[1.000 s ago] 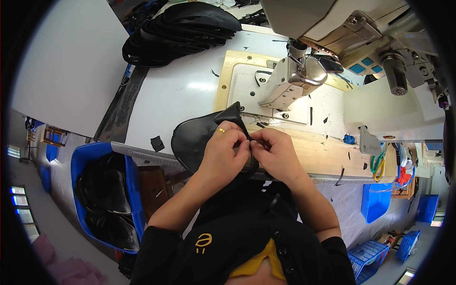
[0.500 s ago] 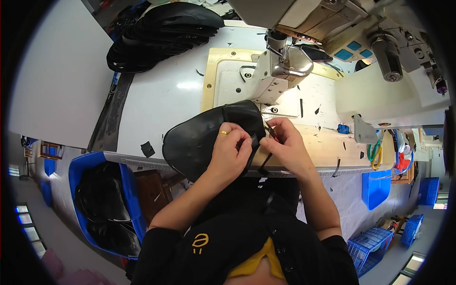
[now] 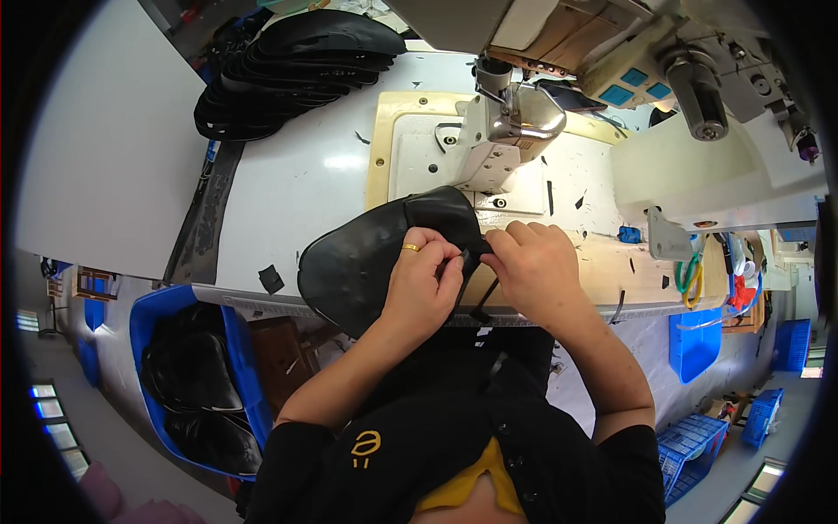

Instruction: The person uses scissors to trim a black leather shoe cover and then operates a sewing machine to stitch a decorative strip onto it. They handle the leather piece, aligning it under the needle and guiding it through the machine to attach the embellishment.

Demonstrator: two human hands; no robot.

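Note:
A black, glossy, leather-like cover (image 3: 353, 253) with a rounded outline and a seam across its upper part lies at the front edge of the table, partly overhanging it. My left hand (image 3: 421, 284), with a ring on one finger, is closed in a pinch on the cover's right edge. Close beside it, my right hand (image 3: 539, 266) pinches the black edge strip where it leaves the cover. Below the fingers a thin black strip end (image 3: 484, 301) dangles over the table's edge. Whether my right palm holds anything else is hidden.
A sewing machine (image 3: 515, 122) stands just beyond the cover. Stacked black pieces (image 3: 305, 70) lie at the back left. A blue bin (image 3: 144, 349) of black pieces stands on the floor at left. Scraps dot the table (image 3: 288, 192); scissors (image 3: 692, 279) hang at right.
My right hand held a small dark tool at the cover's edge; now its back is turned up, its fingers pinch the strip, and the tool is out of sight. My left hand keeps its pinch.

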